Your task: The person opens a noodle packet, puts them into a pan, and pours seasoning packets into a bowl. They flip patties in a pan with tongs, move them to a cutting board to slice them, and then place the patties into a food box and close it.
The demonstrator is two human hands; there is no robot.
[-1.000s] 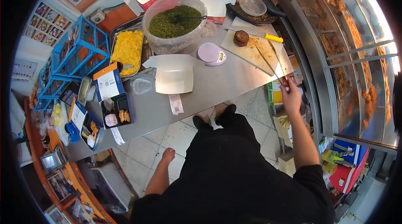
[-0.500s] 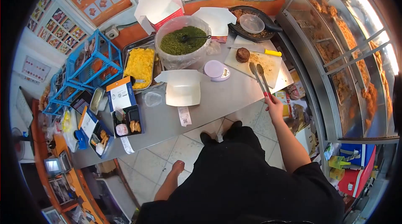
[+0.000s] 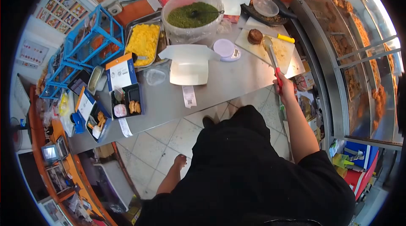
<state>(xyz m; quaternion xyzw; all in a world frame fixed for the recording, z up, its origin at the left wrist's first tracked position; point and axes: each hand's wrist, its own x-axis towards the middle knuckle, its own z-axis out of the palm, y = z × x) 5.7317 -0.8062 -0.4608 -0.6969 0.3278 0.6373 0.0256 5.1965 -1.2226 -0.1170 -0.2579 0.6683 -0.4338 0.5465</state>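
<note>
My right hand [image 3: 285, 88] is closed around the red handles of metal tongs [image 3: 272, 55]. Their tips point away from me over a white cutting board [image 3: 279, 55], just right of a round brown patty [image 3: 254, 36] and apart from it. A knife with a yellow handle [image 3: 286, 38] lies along the board's far edge. Low at my side, away from the table, hangs my left hand [image 3: 181, 161], its fingers curled with nothing visible in them. An open white paper box [image 3: 189, 72] stands left of the board, and a lilac kitchen scale [image 3: 226, 50] sits between.
A lined tub of chopped greens [image 3: 192, 16] and a tray of yellow food [image 3: 144, 42] stand behind the box. Two filled meal boxes [image 3: 127, 99] are at the left, near blue baskets [image 3: 95, 40]. A stone mortar [image 3: 277, 14] sits far back; a glass display of fried food [image 3: 347, 57] borders the right.
The tongs have turned and their arms now look closer together, with the tips nearer the patty. My view has shifted, so the table sits higher in the picture. My left hand still hangs low.
</note>
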